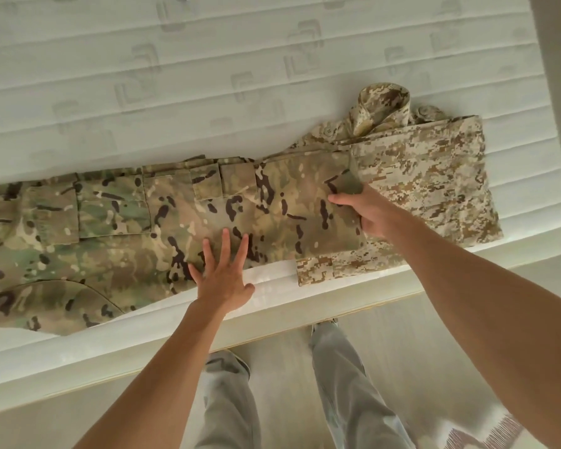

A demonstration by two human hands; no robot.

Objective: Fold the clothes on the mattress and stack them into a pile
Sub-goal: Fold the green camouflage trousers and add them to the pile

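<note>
My left hand (223,280), fingers spread, presses camouflage trousers (162,222) mid-frame on mattress (208,76). Right hand (366,212) pinches the hem over folded desert shirt (434,189). Keep crease pinned, edges aligned.

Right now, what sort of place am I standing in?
Probably a bedroom: a bare quilted mattress on a pale bed frame, with a camouflage garment spread beside a folded one on it.

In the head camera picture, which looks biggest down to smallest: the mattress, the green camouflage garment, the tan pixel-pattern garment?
1. mattress
2. green camouflage garment
3. tan pixel-pattern garment, partly covered, so its true size is unsure.
</note>
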